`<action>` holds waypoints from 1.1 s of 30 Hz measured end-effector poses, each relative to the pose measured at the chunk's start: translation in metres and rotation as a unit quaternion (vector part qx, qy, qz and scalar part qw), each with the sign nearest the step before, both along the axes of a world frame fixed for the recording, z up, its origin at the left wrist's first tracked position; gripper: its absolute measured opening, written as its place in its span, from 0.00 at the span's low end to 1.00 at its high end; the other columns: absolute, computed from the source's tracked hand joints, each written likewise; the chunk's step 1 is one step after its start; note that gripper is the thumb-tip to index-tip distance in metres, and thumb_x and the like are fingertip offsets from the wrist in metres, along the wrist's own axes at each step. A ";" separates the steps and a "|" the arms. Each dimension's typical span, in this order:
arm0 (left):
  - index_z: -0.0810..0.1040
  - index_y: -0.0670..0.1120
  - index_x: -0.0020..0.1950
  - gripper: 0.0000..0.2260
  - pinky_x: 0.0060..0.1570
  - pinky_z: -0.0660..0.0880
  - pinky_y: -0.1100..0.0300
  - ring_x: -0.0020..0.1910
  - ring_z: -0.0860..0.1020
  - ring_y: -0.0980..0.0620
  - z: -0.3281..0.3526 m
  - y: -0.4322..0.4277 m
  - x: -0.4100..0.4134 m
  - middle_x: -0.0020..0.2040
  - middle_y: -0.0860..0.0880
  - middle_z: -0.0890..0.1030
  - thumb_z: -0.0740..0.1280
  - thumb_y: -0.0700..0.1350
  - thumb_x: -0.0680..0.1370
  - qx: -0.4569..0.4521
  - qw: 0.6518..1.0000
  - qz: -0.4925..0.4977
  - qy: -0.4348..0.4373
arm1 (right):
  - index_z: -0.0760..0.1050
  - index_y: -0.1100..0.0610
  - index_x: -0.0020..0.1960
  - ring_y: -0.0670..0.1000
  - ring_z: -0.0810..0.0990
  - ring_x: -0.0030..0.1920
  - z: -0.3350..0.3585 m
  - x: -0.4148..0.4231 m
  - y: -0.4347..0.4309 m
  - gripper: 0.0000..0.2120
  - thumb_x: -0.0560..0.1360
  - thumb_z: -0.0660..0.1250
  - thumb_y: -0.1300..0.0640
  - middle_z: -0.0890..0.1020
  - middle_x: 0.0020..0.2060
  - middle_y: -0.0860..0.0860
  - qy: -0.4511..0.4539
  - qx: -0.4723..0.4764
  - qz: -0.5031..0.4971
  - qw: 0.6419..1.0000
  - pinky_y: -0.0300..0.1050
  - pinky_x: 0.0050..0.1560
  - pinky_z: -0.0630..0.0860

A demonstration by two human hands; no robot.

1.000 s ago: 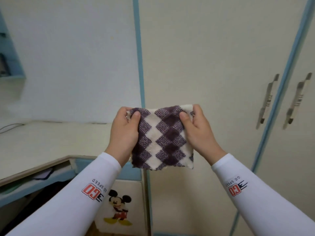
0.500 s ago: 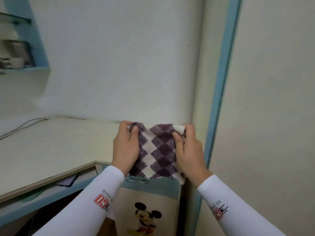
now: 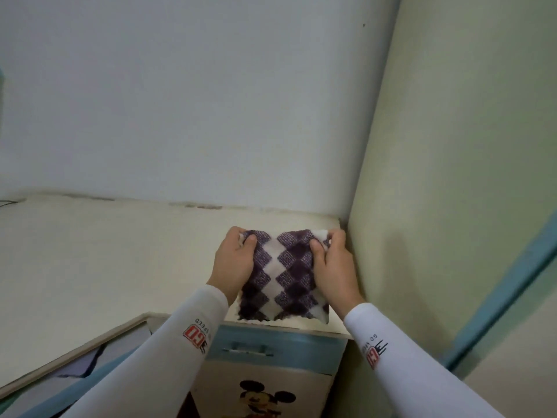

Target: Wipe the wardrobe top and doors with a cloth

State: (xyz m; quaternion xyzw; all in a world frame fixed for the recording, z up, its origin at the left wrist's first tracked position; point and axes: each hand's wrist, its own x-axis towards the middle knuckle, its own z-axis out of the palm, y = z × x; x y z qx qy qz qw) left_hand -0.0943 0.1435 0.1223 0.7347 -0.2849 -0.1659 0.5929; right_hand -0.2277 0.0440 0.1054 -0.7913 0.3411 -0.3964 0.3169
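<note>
A purple and white checked cloth (image 3: 284, 279) is stretched between both hands over the cream top surface (image 3: 120, 260), near the corner where it meets the tall wardrobe side (image 3: 452, 176). My left hand (image 3: 233, 257) pinches the cloth's upper left corner. My right hand (image 3: 333, 263) pinches its upper right corner, close to the wardrobe side. The cloth's lower edge hangs at the top's front rim. Whether the cloth touches the surface cannot be told.
A white wall (image 3: 196, 101) rises behind the cream top. Below the front rim sits a blue drawer front (image 3: 271, 348) with a handle, and under it a panel with a cartoon mouse (image 3: 259, 396). A blue trim strip (image 3: 506, 297) runs along the wardrobe at right.
Both hands carried the cloth forward and down over the cream top, toward the corner by the wardrobe side. The view swung left, so the wardrobe door handles are out of sight.
</note>
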 end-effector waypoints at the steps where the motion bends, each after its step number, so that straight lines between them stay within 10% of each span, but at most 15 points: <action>1: 0.70 0.44 0.45 0.07 0.45 0.72 0.52 0.45 0.74 0.46 -0.008 -0.009 0.011 0.44 0.45 0.76 0.57 0.45 0.80 0.010 1.000 -0.005 0.007 | 0.60 0.53 0.53 0.50 0.74 0.38 -0.008 0.010 -0.008 0.07 0.80 0.57 0.53 0.73 0.37 0.45 0.011 0.009 -0.004 1.000 0.43 0.34 0.68; 15: 0.65 0.45 0.41 0.09 0.32 0.62 0.57 0.35 0.67 0.49 -0.108 -0.108 0.117 0.38 0.46 0.69 0.57 0.46 0.80 0.163 0.977 -0.076 0.114 | 0.60 0.54 0.51 0.51 0.73 0.36 -0.097 0.100 -0.082 0.06 0.80 0.57 0.54 0.73 0.35 0.47 0.126 0.144 -0.076 0.979 0.41 0.32 0.64; 33: 0.71 0.46 0.49 0.10 0.41 0.70 0.56 0.46 0.73 0.47 -0.161 -0.145 0.141 0.47 0.47 0.77 0.58 0.52 0.78 0.336 0.900 -0.045 -0.276 | 0.65 0.53 0.65 0.53 0.78 0.48 -0.146 0.123 -0.133 0.17 0.78 0.59 0.50 0.78 0.53 0.51 0.283 0.064 -0.105 0.951 0.44 0.44 0.71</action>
